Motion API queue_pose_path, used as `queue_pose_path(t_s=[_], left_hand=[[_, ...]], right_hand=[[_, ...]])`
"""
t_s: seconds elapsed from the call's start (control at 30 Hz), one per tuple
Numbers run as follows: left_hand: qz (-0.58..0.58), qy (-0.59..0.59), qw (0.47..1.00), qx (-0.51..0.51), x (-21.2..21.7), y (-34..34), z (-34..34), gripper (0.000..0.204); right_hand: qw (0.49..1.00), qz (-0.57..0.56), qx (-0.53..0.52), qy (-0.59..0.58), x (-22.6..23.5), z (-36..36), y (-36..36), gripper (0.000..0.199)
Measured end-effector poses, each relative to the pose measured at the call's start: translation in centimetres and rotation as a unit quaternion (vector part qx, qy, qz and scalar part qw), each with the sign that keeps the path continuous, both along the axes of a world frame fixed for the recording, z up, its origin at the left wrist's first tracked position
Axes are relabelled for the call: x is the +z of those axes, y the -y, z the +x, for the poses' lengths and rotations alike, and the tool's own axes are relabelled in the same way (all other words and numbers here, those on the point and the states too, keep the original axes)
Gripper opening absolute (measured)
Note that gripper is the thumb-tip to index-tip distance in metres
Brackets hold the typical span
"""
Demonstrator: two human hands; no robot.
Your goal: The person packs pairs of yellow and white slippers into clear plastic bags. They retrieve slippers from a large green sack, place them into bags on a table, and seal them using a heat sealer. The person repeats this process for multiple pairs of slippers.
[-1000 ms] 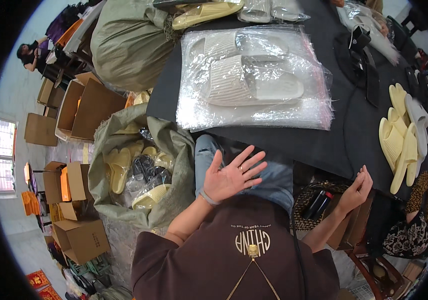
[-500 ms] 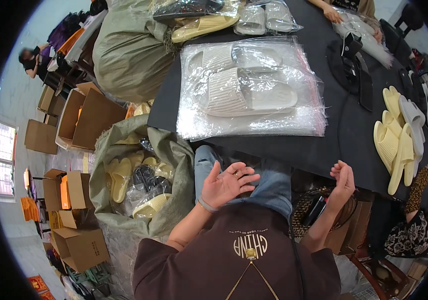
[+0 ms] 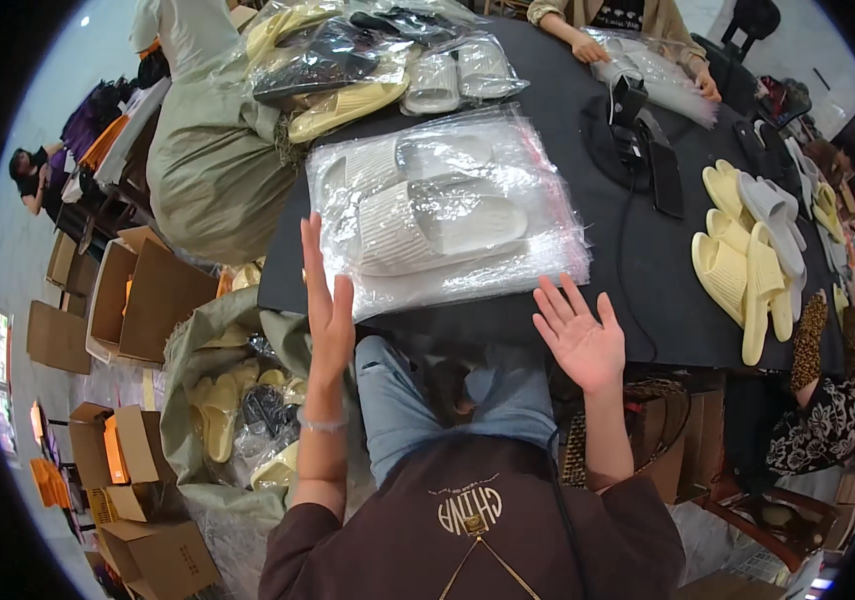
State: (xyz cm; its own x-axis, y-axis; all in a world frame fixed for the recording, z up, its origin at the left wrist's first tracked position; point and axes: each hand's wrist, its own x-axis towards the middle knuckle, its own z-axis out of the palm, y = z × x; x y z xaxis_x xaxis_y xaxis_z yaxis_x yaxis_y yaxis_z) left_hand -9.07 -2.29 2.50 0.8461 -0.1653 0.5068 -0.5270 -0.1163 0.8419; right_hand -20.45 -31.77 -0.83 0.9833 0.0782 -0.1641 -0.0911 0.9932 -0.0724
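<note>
A pair of white slide slippers (image 3: 468, 228) lies in clear plastic on a flat stack of clear plastic bags (image 3: 418, 291) near the table's front edge. Held edge-on, my left hand (image 3: 326, 300) is open beside the left front corner of the stack, its fingers stretched upward. My right hand (image 3: 584, 338) is open too, palm showing and fingers spread, just off the front right corner. Neither hand holds anything. Whether the left fingers touch the plastic I cannot tell.
Bagged slippers (image 3: 348, 100) are heaped at the back left of the black table (image 3: 558, 140). Yellow slippers (image 3: 748, 270) lie at the right. Beyond a black cable and device (image 3: 638, 150), another person handles plastic bags (image 3: 663, 85). An open sack (image 3: 183, 400) of slippers stands left; cardboard boxes (image 3: 173, 305) lie farther left.
Both hands have risen from above my lap toward the front of the stack and spread apart, the left farther left. The whole view has shifted, showing more of the table's far side.
</note>
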Motion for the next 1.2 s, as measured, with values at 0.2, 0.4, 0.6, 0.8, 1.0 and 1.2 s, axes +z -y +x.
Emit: queue_pose_path(t_s=[0.2,0.4,0.6,0.8,1.0,1.2], left_hand=[[0.288,0.043,0.944,0.157,-5.1,-0.2,6.1,0.056],[0.38,0.042,0.908,0.171,-6.8,0.2,5.8,0.054],[0.382,0.049,0.905,0.181,-6.6,0.4,5.5,0.054],[0.376,0.051,0.906,0.188,-6.6,0.3,5.4,0.054],[0.369,0.054,0.908,0.189,-6.3,0.5,5.4,0.053],[0.365,0.05,0.908,0.198,-6.5,0.2,5.4,0.054]], right_hand=[[1.0,0.029,-0.001,0.007,0.2,0.5,-0.4,0.061],[0.996,0.079,-0.025,0.022,0.9,0.4,-0.1,0.07],[0.993,0.036,-0.002,0.112,1.4,0.4,0.0,0.073],[0.981,-0.16,-0.041,0.102,3.5,-0.6,2.1,0.063],[0.545,-0.83,-0.047,0.11,10.6,0.4,4.8,0.034],[0.288,-0.932,-0.032,0.216,10.6,6.6,5.0,0.03]])
